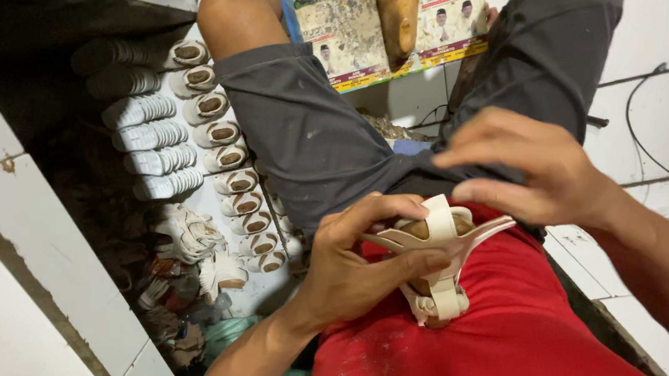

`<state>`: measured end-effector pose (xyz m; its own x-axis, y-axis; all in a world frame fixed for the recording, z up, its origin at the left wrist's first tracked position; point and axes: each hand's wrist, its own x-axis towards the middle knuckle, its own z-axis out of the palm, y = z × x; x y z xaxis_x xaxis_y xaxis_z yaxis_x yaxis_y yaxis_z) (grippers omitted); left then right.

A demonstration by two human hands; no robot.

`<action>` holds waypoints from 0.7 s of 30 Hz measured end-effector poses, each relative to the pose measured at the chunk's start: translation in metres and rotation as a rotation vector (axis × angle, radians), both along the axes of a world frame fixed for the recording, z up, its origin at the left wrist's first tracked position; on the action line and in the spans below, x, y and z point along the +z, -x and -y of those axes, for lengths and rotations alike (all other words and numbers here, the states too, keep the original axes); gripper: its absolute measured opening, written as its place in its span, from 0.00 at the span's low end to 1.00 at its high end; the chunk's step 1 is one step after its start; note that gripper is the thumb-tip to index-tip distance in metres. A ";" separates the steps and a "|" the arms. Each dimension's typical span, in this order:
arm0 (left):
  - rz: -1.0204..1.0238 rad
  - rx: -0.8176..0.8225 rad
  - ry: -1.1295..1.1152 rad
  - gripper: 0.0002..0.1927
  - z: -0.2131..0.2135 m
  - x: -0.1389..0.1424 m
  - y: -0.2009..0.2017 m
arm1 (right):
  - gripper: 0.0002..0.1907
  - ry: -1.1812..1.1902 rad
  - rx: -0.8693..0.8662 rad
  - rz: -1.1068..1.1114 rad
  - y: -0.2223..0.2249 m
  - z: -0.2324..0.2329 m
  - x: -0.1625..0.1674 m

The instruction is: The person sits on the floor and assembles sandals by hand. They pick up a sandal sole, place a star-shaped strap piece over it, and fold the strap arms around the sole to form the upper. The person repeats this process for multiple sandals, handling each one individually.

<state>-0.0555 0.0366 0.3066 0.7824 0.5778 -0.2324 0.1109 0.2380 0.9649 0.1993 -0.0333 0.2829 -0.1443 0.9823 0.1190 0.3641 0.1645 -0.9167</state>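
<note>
A cream strappy sandal upper [439,239] stretched over a brown wooden last sits in my lap, against my red shirt. My left hand [355,257] grips it from the left, thumb across the front strap and fingers curled over the top. From the right, my right hand [530,170] hovers over the sandal, its fingertips touching the end of the side strap. My legs in dark grey shorts [311,132] stretch ahead.
On the floor to the left lie rows of white ridged soles [144,121] and cream sandals on lasts [222,146], with a heap of loose cream straps [190,246]. A printed poster [350,27] and a wooden last [399,4] lie between my knees. Black cable [649,152] crosses the white tiles on the right.
</note>
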 end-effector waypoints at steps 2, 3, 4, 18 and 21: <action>0.004 0.004 -0.001 0.20 0.001 0.003 -0.001 | 0.13 -0.267 0.108 0.054 -0.005 -0.007 0.001; 0.003 0.002 -0.002 0.20 0.000 0.004 -0.001 | 0.12 -0.397 0.156 0.089 -0.008 -0.010 0.002; 0.002 -0.002 -0.002 0.20 0.000 0.005 -0.002 | 0.11 -0.424 0.172 0.082 -0.009 -0.012 0.002; 0.046 0.032 0.022 0.21 0.008 0.005 0.005 | 0.08 -0.267 0.255 -0.177 0.001 -0.014 -0.003; 0.067 0.041 0.011 0.21 0.007 0.002 0.007 | 0.08 -0.224 0.242 -0.196 0.004 -0.013 -0.004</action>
<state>-0.0621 0.0299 0.3090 0.7721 0.6073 -0.1870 0.0361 0.2519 0.9671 0.1950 -0.0207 0.2789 -0.3216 0.8692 0.3756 0.1113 0.4286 -0.8966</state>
